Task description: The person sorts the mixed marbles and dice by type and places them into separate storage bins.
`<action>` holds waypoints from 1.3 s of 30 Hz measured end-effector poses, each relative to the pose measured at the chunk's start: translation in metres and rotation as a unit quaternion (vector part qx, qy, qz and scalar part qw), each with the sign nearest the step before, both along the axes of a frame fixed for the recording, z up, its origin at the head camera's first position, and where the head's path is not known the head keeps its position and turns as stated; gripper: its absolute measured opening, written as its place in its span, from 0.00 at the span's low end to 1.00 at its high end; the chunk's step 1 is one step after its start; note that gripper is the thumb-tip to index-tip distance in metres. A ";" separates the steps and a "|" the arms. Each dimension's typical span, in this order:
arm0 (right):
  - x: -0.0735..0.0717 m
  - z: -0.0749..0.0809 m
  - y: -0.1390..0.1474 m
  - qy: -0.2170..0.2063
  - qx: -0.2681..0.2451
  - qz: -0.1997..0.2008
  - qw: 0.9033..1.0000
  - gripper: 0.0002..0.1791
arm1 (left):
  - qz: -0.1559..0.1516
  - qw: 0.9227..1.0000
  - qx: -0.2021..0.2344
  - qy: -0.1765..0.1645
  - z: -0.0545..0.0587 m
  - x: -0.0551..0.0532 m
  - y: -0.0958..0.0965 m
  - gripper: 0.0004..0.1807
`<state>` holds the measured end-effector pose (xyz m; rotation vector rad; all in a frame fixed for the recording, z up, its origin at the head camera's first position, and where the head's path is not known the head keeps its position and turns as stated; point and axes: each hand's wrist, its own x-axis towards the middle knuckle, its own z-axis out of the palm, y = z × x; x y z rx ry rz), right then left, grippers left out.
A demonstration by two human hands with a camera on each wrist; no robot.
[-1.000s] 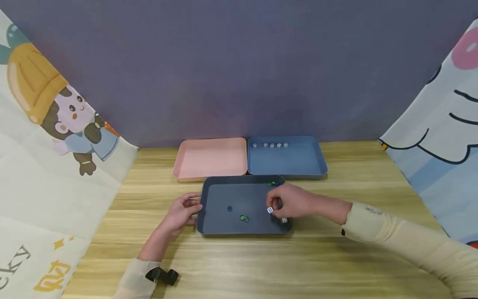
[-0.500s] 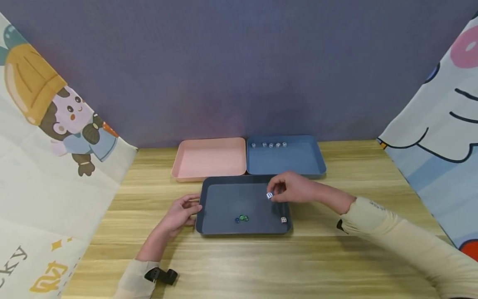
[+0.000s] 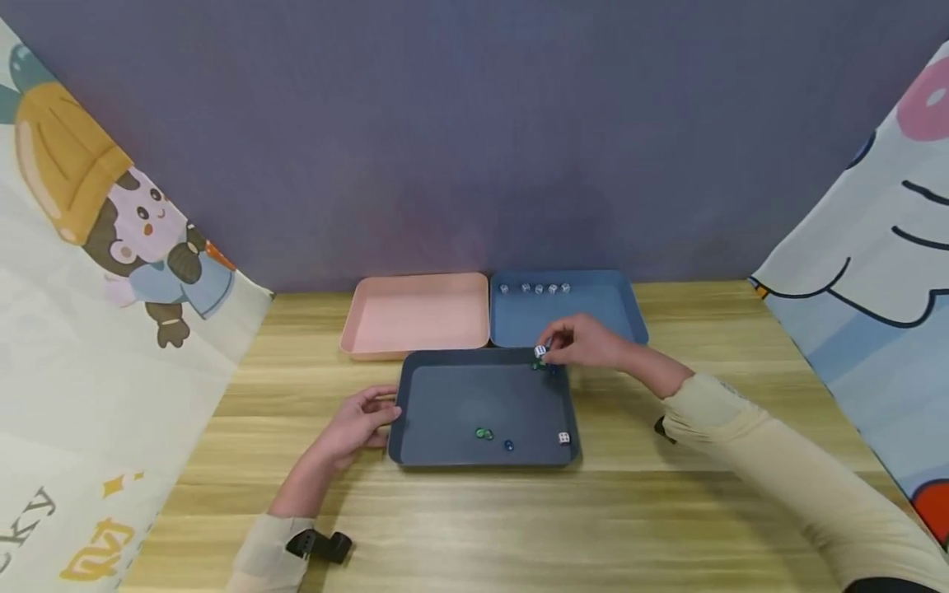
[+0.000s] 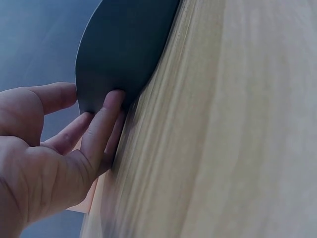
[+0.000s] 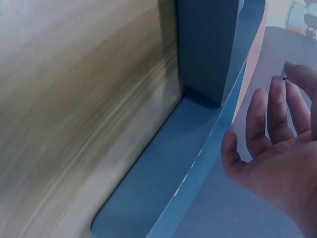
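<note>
In the head view, your right hand (image 3: pixel 586 342) pinches a white die (image 3: pixel 540 352) between the thumb and the bent fingers. This die is above the far right corner of the dark grey tray (image 3: pixel 445 395), near the front edge of the blue tray (image 3: pixel 593 313). Your left hand (image 3: pixel 363 424) holds the left rim of the dark grey tray, with the thumb over it and the fingers outside. Inside this tray, a second die (image 3: pixel 564 438) lies in the near right corner, and two green pieces (image 3: pixel 483 433) and a dark blue piece (image 3: pixel 508 445) lie toward the near side. Five dice (image 3: pixel 539 289) form a row along the far side of the blue tray. The pink tray (image 3: pixel 423 313) stands beside it, on the desk (image 3: pixel 474 527).

In the left wrist view, your thumb touches the rim and your other fingers rest against the outer wall, close to the desk.

In the right wrist view, your fingers are partly bent; only a small part of the held die shows at the thumb tip.
</note>
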<state>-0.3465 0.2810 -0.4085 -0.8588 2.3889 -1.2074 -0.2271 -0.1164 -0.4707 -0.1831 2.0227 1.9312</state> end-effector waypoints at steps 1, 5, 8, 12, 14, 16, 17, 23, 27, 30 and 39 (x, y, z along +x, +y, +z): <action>-0.002 0.001 0.000 0.001 0.000 -0.004 1.000 0.09 | 0.002 1.000 0.000 -0.001 0.000 0.000 0.000 0.27; -0.013 0.001 0.004 0.007 0.014 -0.020 1.000 0.11 | 0.001 1.000 0.005 -0.001 0.002 -0.001 0.000 0.27; -0.022 -0.001 0.006 0.011 0.023 -0.038 0.999 0.12 | -0.002 1.000 0.002 0.001 0.004 -0.002 -0.001 0.28; -0.035 -0.004 0.012 0.007 0.021 -0.066 0.998 0.14 | -0.006 1.000 0.000 0.007 0.006 -0.003 -0.001 0.28; -0.043 -0.006 0.015 -0.006 0.018 -0.081 0.996 0.16 | -0.008 1.000 0.000 0.007 0.006 -0.003 -0.001 0.28; -0.050 -0.009 0.019 -0.021 0.018 -0.094 0.995 0.17 | -0.009 1.000 -0.001 0.005 0.005 -0.003 -0.001 0.28; -0.054 -0.010 0.021 -0.028 0.020 -0.102 0.994 0.18 | -0.010 1.000 -0.001 0.005 0.004 -0.003 -0.001 0.28; -0.075 -0.010 0.032 -0.048 0.027 -0.142 0.988 0.18 | -0.005 1.000 -0.001 -0.001 0.000 -0.002 -0.003 0.28; -0.090 -0.010 0.039 -0.042 0.045 -0.166 0.984 0.18 | -0.007 1.000 0.001 -0.002 0.000 -0.001 -0.002 0.28; -0.100 -0.011 0.043 -0.025 0.061 -0.182 0.981 0.18 | -0.008 1.000 0.001 0.000 0.002 -0.002 -0.003 0.28; -0.121 -0.014 0.051 -0.064 0.053 -0.252 0.964 0.19 | -0.009 1.000 0.005 -0.002 0.005 -0.001 -0.003 0.28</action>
